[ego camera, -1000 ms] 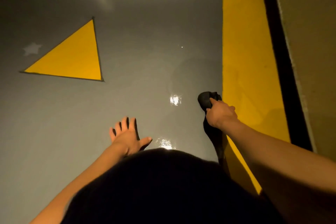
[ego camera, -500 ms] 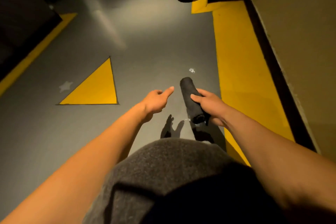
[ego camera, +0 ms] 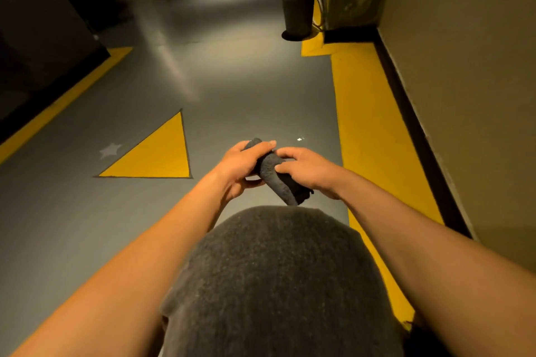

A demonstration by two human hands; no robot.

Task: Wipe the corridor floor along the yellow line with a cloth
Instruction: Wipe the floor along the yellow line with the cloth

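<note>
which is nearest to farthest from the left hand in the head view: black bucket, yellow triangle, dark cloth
1. dark cloth, gripped in the left hand itself
2. yellow triangle, on the floor to its left
3. black bucket, far ahead by the right wall

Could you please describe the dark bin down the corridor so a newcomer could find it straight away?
Follow the yellow line along the right-hand wall to where it steps inward. There stands the bin, a dark, open-topped, tapered bucket on a round base, the only upright container on the grey floor.
</note>
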